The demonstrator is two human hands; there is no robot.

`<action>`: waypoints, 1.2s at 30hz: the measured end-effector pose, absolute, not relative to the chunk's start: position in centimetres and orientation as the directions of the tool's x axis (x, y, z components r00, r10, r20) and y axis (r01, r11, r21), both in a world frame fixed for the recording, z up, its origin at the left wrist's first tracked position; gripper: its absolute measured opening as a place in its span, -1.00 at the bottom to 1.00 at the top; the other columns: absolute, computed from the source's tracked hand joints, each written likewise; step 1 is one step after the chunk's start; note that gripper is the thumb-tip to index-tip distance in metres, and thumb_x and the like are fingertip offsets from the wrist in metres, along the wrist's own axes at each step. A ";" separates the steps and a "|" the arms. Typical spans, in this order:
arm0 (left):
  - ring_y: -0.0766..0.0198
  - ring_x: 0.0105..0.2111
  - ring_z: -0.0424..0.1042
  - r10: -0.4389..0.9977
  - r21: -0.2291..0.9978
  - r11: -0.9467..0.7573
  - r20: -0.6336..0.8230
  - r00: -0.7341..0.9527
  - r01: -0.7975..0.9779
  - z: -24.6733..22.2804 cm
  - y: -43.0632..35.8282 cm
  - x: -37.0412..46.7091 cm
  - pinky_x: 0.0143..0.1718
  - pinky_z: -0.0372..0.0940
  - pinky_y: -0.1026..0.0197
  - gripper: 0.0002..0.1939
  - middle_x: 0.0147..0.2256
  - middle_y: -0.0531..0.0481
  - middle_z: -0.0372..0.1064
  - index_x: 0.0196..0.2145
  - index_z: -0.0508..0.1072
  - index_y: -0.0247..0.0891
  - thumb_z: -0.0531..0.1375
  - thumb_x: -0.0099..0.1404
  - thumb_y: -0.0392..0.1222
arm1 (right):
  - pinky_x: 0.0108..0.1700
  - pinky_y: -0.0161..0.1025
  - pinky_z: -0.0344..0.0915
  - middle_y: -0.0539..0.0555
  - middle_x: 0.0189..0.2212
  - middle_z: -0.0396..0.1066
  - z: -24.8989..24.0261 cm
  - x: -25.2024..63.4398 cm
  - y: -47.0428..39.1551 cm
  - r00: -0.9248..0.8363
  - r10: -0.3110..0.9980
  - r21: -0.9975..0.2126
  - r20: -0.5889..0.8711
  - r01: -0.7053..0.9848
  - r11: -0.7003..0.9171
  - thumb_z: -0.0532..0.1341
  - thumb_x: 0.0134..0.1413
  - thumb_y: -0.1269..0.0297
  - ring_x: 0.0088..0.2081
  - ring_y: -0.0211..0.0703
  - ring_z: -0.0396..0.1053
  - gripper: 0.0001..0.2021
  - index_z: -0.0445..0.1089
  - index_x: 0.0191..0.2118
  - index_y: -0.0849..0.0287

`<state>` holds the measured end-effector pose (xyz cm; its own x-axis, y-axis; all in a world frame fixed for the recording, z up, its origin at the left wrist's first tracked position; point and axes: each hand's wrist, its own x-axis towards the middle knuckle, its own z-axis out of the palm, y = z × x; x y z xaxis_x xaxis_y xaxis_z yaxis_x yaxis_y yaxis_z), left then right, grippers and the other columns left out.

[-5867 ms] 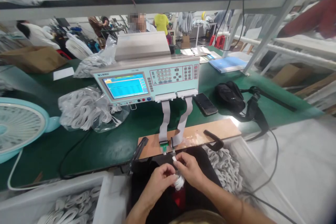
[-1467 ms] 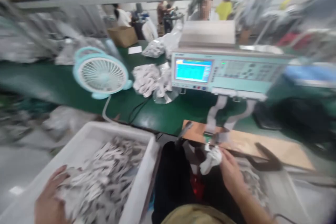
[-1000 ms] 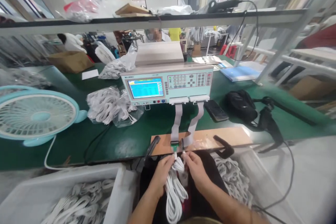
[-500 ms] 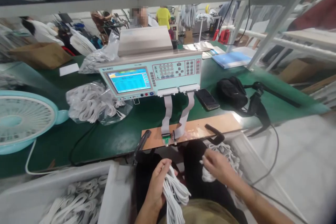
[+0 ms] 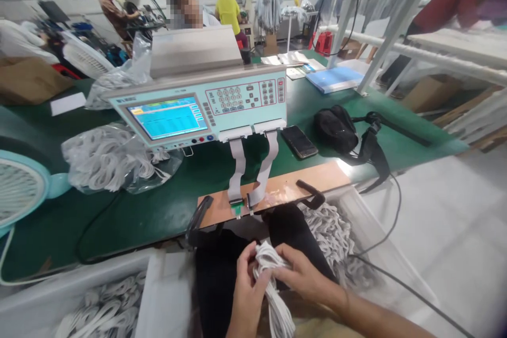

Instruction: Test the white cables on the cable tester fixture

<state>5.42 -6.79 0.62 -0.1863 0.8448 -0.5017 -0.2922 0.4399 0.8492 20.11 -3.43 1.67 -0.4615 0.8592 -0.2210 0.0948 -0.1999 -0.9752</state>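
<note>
Over my lap, a coiled bundle of white cable (image 5: 277, 303) is held between both hands. My left hand (image 5: 247, 288) is closed around its upper part from the left. From the right, my right hand (image 5: 299, 274) pinches the looped top with thumb and fingers. The cable's ends are hidden by the fingers. Just ahead, at the table edge, a small green circuit board (image 5: 237, 209) sits on a wooden board (image 5: 289, 185). Two grey ribbon cables (image 5: 237, 169) run from there up to a tester (image 5: 198, 111) with a lit blue screen.
White bins with coiled cables stand at left (image 5: 152, 285) and right (image 5: 368, 222). Black clamps (image 5: 198, 216) grip the wooden board's ends. A phone (image 5: 300, 142), black pouch (image 5: 336, 129), bagged cables (image 5: 106, 158) and fan (image 5: 19, 190) lie around the tester. People work beyond.
My right hand has come in from above the right bin to the cable bundle and now grips it with the left. The view has shifted, so the bench things appear further left.
</note>
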 end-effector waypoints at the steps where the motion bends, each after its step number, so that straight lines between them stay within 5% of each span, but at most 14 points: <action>1: 0.11 -0.21 0.42 0.841 0.839 0.431 -0.507 -0.188 -0.333 0.6 -7.0 5.5 -0.33 0.34 0.22 -0.33 -0.06 -0.11 0.32 0.03 0.24 -0.10 0.33 -0.06 -0.16 | -0.31 -0.31 0.22 0.00 -0.36 0.35 1.6 20.5 -3.3 -0.442 0.882 -0.982 -0.164 0.154 -0.106 0.19 0.06 0.25 -0.36 -0.22 0.29 -0.83 0.33 -0.23 0.19; 8: 0.33 -0.52 0.34 0.838 0.677 0.378 -0.540 -0.078 -0.631 1.8 -5.9 3.4 -0.60 0.27 0.32 -0.52 -0.42 0.10 0.26 -0.06 0.34 -0.11 0.16 0.00 -0.29 | -0.31 -0.23 0.18 0.07 -0.36 0.32 1.8 21.8 -2.0 -0.521 0.835 -0.792 0.175 0.429 0.434 0.15 0.10 0.23 -0.35 -0.15 0.25 -0.80 0.26 -0.16 0.17; 14: 0.46 -0.68 0.14 0.872 0.798 0.487 -0.466 0.150 -0.354 1.9 -5.1 2.3 -0.70 0.10 0.40 -0.68 -0.57 0.08 0.25 -0.25 0.46 -0.30 0.25 0.10 -0.04 | -0.31 -0.22 0.16 0.08 -0.41 0.30 2.1 20.7 -1.6 -0.625 0.734 -0.731 0.266 0.365 0.576 -0.05 0.25 0.25 -0.38 -0.16 0.20 -0.80 0.27 -0.21 0.18; 25: 0.44 -0.65 0.12 0.910 0.894 0.414 -0.409 0.065 -0.171 1.8 -4.2 2.0 -0.69 0.05 0.42 -0.74 -0.61 0.13 0.15 -0.50 0.41 -0.29 0.29 0.00 -0.03 | -0.36 -0.37 0.19 0.01 -0.39 0.33 3.6 19.9 0.7 -0.736 0.672 -0.847 0.081 0.304 0.435 0.10 0.10 0.39 -0.41 -0.27 0.28 -0.94 0.30 -0.29 0.17; 30: 0.46 -0.62 0.14 0.902 0.866 0.416 -0.432 0.006 -0.277 1.6 -3.8 2.7 -0.63 0.08 0.43 -0.79 -0.59 0.12 0.21 -0.47 0.41 -0.31 0.25 0.10 -0.09 | -0.38 -0.31 0.12 -0.02 -0.50 0.25 1.6 18.3 0.8 -0.590 0.781 -0.769 0.205 0.396 0.501 0.06 0.03 0.43 -0.47 -0.26 0.18 -0.94 0.26 -0.37 0.19; 36: 0.41 -0.60 0.25 0.907 0.919 0.293 -0.355 -0.229 -0.265 2.0 -2.2 3.2 -0.61 0.15 0.41 -0.75 -0.52 0.08 0.34 -0.37 0.46 -0.28 0.31 0.00 -0.09 | -0.44 -0.37 0.09 -0.10 -0.56 0.15 0.3 15.8 2.6 -0.282 0.959 -0.978 0.009 0.196 0.067 0.06 0.11 0.32 -0.50 -0.31 0.12 -0.89 0.21 -0.42 0.18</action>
